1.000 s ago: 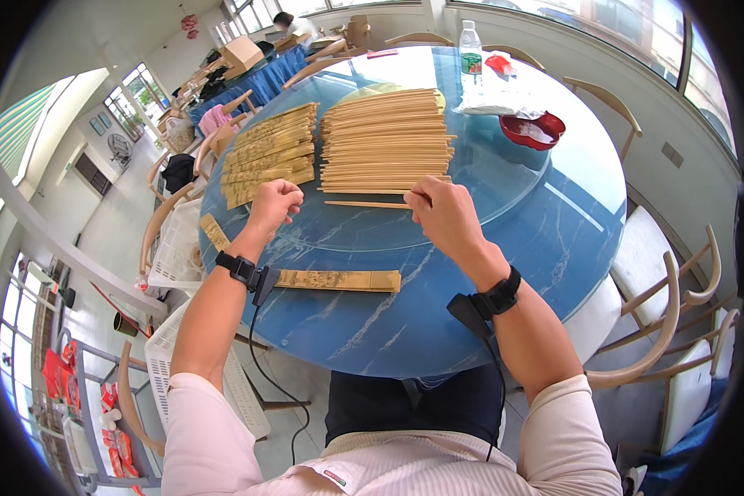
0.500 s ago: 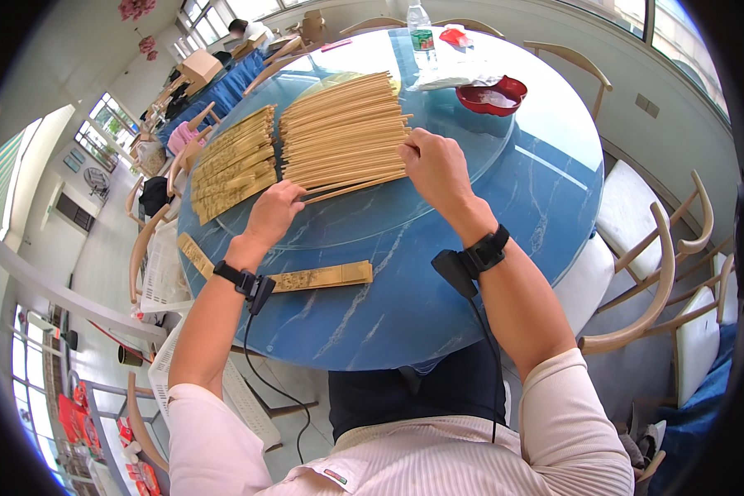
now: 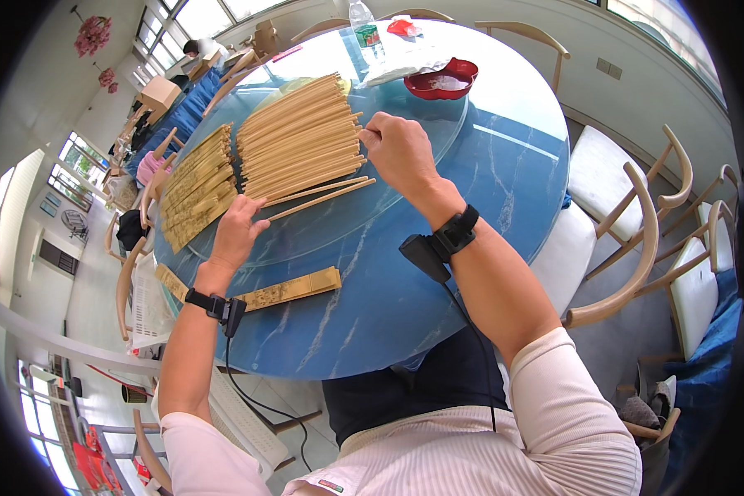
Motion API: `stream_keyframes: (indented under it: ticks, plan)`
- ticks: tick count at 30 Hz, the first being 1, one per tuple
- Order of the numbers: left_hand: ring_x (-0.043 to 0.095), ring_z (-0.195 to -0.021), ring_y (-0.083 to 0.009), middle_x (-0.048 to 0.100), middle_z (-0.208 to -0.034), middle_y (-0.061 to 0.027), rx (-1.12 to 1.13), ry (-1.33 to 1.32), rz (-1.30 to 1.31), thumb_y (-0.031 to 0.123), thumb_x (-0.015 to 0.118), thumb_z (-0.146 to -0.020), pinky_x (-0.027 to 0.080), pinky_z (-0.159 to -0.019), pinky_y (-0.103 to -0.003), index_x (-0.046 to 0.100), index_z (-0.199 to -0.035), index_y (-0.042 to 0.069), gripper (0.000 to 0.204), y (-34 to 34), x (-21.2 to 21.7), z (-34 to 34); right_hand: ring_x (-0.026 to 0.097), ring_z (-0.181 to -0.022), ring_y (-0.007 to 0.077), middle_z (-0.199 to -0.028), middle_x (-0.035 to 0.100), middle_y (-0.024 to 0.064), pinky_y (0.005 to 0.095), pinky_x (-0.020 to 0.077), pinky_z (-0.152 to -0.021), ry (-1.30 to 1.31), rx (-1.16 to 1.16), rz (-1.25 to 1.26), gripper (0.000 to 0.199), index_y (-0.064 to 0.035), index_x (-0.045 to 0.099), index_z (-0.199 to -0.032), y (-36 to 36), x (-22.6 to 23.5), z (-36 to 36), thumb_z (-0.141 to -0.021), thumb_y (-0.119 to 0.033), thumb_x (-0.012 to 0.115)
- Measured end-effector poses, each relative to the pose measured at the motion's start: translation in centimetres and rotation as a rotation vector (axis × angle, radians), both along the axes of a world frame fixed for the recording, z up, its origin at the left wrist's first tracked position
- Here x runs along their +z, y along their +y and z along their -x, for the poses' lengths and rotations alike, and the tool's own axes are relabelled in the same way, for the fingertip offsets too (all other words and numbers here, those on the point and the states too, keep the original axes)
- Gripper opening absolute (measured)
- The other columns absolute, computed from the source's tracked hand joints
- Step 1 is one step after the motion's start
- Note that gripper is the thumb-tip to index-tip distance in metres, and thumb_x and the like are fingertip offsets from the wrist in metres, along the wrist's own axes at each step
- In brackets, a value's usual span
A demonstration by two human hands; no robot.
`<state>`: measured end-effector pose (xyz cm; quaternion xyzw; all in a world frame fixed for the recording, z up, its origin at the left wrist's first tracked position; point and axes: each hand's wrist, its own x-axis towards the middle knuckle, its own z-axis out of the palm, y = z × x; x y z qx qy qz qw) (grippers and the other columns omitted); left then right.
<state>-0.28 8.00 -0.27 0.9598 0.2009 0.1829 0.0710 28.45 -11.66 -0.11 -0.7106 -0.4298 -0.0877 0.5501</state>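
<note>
On the blue table [image 3: 372, 322], sticks [image 3: 298, 136] lie stacked just beyond and between my hands, which are apart; left hand [image 3: 236, 230] is at the left ends of the nearest two, can't tell if it's pinching; right hand [image 3: 400, 150], fingers curled, sits by the pile's right ends, grip hidden; gold strips [image 3: 200, 186] beyond my left.

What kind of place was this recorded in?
Probably a restaurant or similar dining room: a large round table carries a clear turntable, wooden chairs with white seats stand around it, and another table with a blue cloth is in the background.
</note>
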Motion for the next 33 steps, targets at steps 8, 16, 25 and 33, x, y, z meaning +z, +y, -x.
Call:
stream_keyframes:
  ticks: [8,16,25,33]
  plan:
    - [0.063,-0.099,-0.0332,0.06,-0.103,-0.0122,-0.091,0.057,-0.036,0.005,0.08,-0.088,0.053,-0.086,-0.041,0.071,-0.117,0.0,0.031,0.2,-0.1,-1.1,0.071,-0.082,0.0431,-0.086,0.074,0.0225,0.0474,0.0561,-0.074,-0.003,-0.007,0.039,0.019,0.0006,0.074,-0.092,-0.1,0.1,-0.1,-0.096,-0.018,0.073]
    - [0.064,-0.098,-0.0365,0.061,-0.099,-0.0167,-0.094,0.083,0.024,0.003,0.074,-0.093,0.053,-0.083,-0.043,0.063,-0.102,-0.001,0.015,-3.3,0.4,-0.4,0.071,-0.092,0.0379,-0.095,0.076,0.0181,0.045,0.0566,-0.083,-0.101,0.194,0.117,0.019,0.0,0.077,-0.1,0.2,-0.4,1.5,-0.092,-0.018,0.075]
    - [0.061,-0.096,-0.0395,0.06,-0.097,-0.0179,-0.159,-0.009,-0.101,0.002,0.067,-0.099,0.051,-0.08,-0.046,0.059,-0.107,0.001,0.012,-5.6,0.2,-1.4,0.063,-0.121,0.0287,-0.106,0.072,0.0081,0.0433,0.0507,-0.104,-0.485,0.388,0.213,0.036,-0.0111,0.079,-0.12,1.2,-3.7,5.0,-0.087,-0.024,0.082]
    - [0.063,-0.077,-0.0228,0.068,-0.092,-0.0106,-0.194,-0.17,0.07,0.003,0.073,-0.098,0.05,-0.069,-0.032,0.07,-0.105,-0.002,0.01,-8.3,4.1,-1.8,0.069,-0.084,0.0358,-0.091,0.074,0.0135,0.0452,0.0553,-0.076,-0.433,0.544,0.155,0.026,-0.0049,0.073,-0.097,0.9,-2.7,5.0,-0.099,-0.03,0.073]
